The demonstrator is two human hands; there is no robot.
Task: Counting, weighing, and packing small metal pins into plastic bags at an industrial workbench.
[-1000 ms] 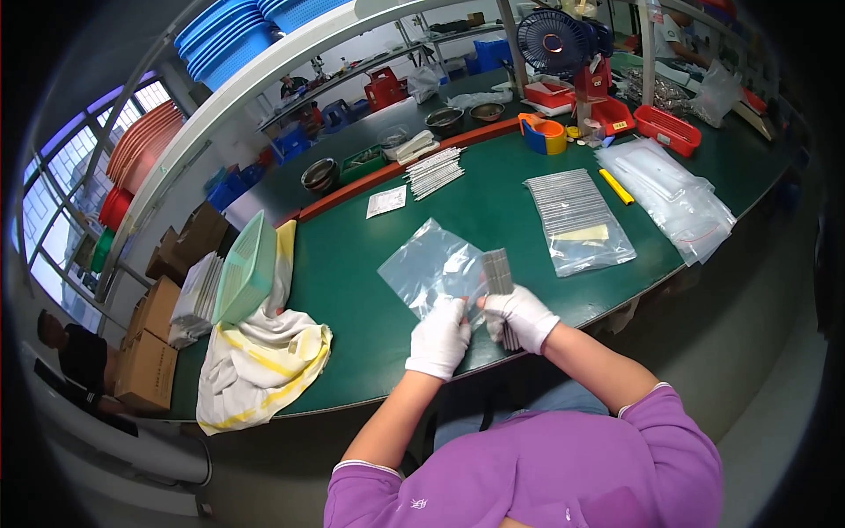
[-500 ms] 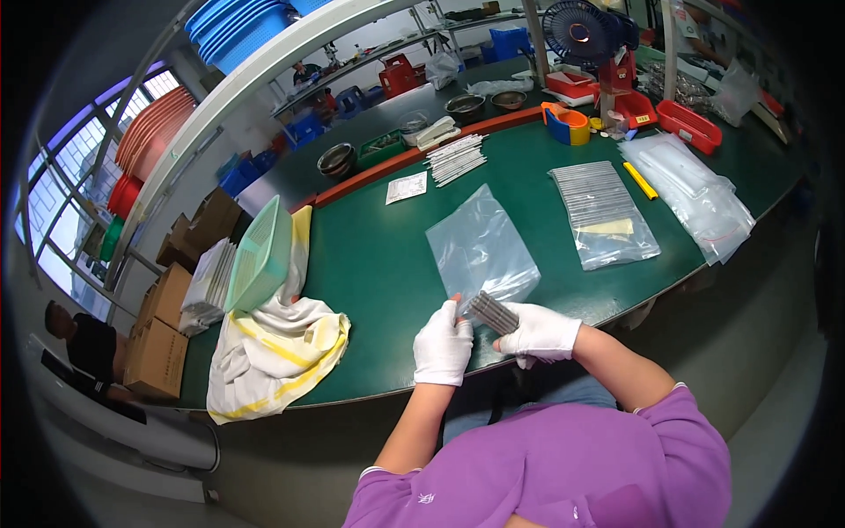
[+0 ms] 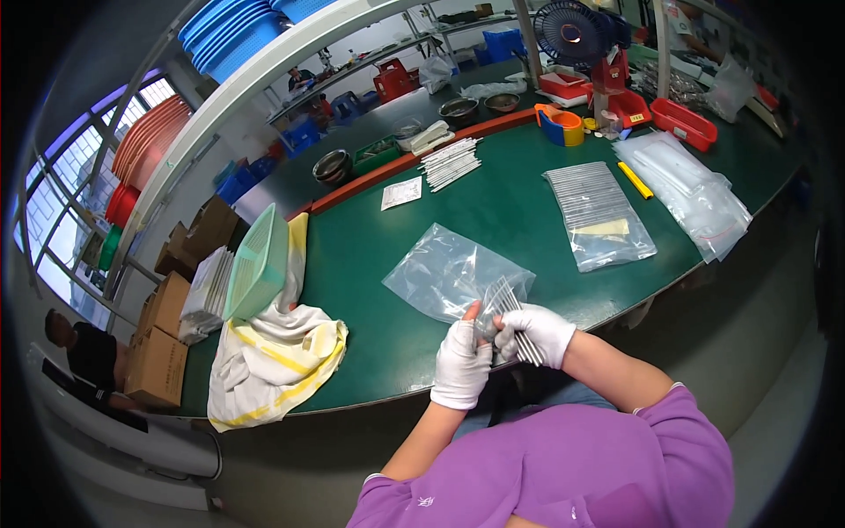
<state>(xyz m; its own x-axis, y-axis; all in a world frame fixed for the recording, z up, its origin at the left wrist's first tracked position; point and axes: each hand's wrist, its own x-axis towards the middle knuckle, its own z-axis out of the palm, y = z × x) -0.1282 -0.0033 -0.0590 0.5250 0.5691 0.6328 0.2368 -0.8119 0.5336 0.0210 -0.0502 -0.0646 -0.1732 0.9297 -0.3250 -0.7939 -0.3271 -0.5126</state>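
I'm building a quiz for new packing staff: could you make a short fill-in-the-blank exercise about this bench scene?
1. Both hands, left hand and right hand, wear ____ gloves.
2. Together they hold a bundle of thin metal strips over a table whose top is ____.
3. The clear plastic bag lies ____ on the table.

Missing words: white; green; flat

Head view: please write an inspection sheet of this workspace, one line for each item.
Surface: green table, red strip at its far edge.
Job's things: bundle of thin metal strips; clear bag lying behind it.
Clutter: filled bag, yellow-striped cloth, green basket, tape dispenser.
Hands: left hand and right hand, white-gloved, both grip the bundle.
Cables: nothing seen.
Surroundings: fan, cardboard boxes, a seated person.
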